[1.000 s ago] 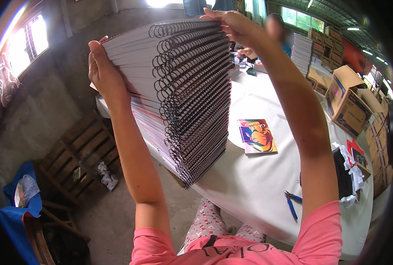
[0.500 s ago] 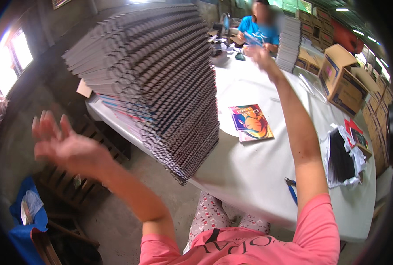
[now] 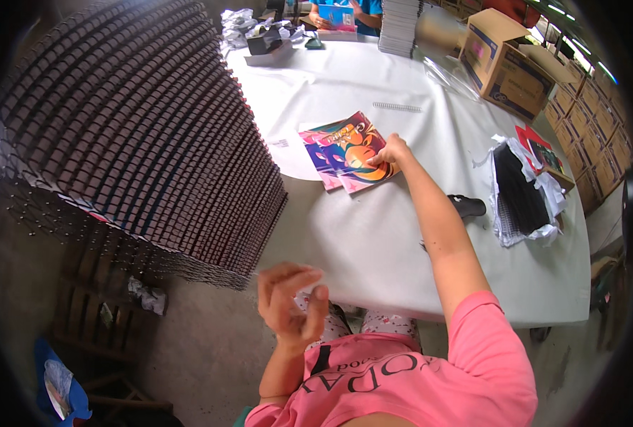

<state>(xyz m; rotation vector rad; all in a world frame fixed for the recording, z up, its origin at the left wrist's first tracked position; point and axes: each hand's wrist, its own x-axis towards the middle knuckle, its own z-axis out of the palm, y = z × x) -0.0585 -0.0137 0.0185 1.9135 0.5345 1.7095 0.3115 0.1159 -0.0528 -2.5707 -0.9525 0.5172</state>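
Note:
At the table's middle, my right hand point(image 3: 387, 152) grips the right edge of a bright-coloured booklet point(image 3: 352, 164), its fingers on the cover. This booklet lies partly over a second, similar booklet point(image 3: 318, 154), whose left part shows. My left hand point(image 3: 291, 302) hangs before the table's near edge, fingers bent and apart, with nothing visible in it. Left of the booklets towers a tall stack of wire-bound books point(image 3: 153, 135), spiral edges facing me; its near edge rises close to my left hand.
On the white-covered table point(image 3: 402, 263) lie a loose wire spiral point(image 3: 397, 107), a small black object point(image 3: 467, 206) and a paper-wrapped dark bundle point(image 3: 519, 188). An opened carton point(image 3: 512, 67) and another book stack point(image 3: 400, 25) stand farther back. Across the table a person in blue holds a booklet point(image 3: 336, 17).
My right hand has come back from the far side and now holds a booklet over the one lying there. My left hand has swung from the far left to near my body. The view has shifted.

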